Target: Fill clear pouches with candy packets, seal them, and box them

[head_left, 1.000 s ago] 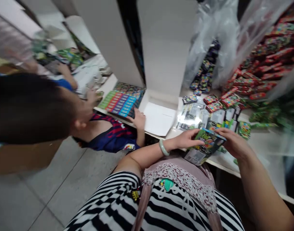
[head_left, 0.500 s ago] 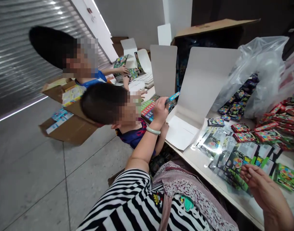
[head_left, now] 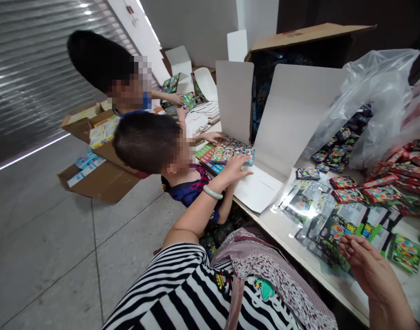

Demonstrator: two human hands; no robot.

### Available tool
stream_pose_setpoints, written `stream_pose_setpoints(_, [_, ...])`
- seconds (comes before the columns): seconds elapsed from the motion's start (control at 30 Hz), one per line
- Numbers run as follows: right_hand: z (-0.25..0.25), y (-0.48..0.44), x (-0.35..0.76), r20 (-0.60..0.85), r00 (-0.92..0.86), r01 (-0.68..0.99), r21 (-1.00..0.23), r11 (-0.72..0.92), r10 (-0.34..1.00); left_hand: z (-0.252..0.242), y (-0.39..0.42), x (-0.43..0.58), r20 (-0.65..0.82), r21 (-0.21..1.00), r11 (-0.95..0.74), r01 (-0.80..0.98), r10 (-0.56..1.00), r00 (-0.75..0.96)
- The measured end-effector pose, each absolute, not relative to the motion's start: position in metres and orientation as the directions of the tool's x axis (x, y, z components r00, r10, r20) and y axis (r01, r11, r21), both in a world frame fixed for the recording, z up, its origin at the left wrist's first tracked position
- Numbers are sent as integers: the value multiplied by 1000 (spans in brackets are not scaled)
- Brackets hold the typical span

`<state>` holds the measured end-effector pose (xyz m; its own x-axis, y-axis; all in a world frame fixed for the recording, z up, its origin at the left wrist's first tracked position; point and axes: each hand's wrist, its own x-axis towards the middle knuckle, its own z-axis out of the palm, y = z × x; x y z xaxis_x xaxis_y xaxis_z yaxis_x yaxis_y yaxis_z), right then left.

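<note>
The small colourful packet (head_left: 245,157) lies at the near edge of the tray of bright packets (head_left: 219,153), right beside the white folded card box (head_left: 261,183). The left hand (head_left: 234,170) reaches out to it with a loose, open grip; the fingertips touch the packet but do not close round it. A pale green bangle (head_left: 212,192) sits on that wrist. The right hand (head_left: 363,263) hovers over the dark card packs (head_left: 328,220) to the right of the white box, fingers spread and curled a little, holding nothing. The writing on the packs is too blurry to read. A clear plastic bag (head_left: 375,101) of packets stands behind the packs. A child's hand (head_left: 212,136) rests on the far side of the tray. All of it is on the bench (head_left: 285,238).
</note>
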<state>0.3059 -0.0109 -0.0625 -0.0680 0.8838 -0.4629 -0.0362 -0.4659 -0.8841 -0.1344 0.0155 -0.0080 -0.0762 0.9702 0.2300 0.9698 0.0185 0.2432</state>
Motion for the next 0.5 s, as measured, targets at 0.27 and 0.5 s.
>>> stream_pose_setpoints(0.27, [-42,-17,286,-438,-129,-77,-890,-449,890,24,67,-91,335,366,22,930,930,-154])
stream_pose_setpoints(0.5, [-62,-16,287,-354,-153,112,-934,-339,923,-27,29,48,-8,492,-420,762,874,487])
